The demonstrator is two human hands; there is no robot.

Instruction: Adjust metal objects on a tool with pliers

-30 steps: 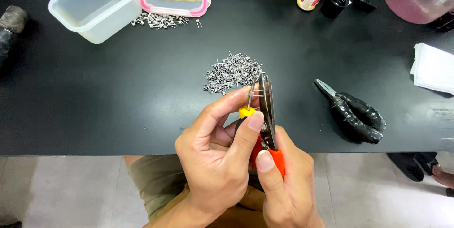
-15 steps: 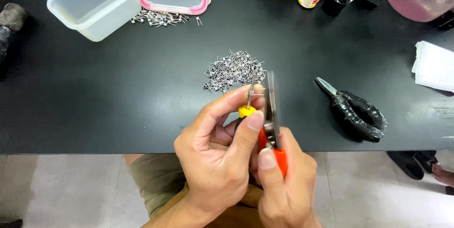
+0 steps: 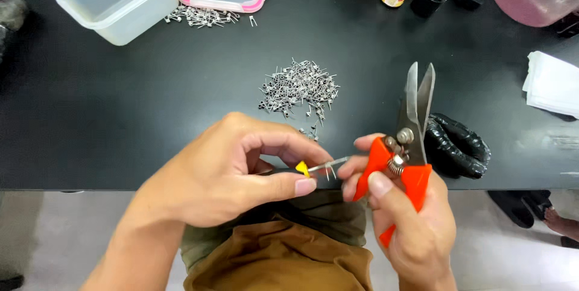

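Two hands busy | left hand (image 3: pixel 232 173) pinches yellow-tipped tool (image 3: pixel 310 168) carrying wire coil (image 3: pixel 330 169) | right hand (image 3: pixel 410 218) clamps orange-handled snips (image 3: pixel 405 146), blades apart | risk: coil slips off beside snips, or fingertips (image 3: pixel 348 170) get nicked

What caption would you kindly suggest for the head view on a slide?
Left hand holds a yellow-tipped tool with a wire coil; right hand grips open orange-handled snips above a black table.

The left hand (image 3: pixel 232 173) curled, thumb and fingers pinched together; just beside it, the right hand (image 3: pixel 410 218) gripped closed, thumb uppermost.
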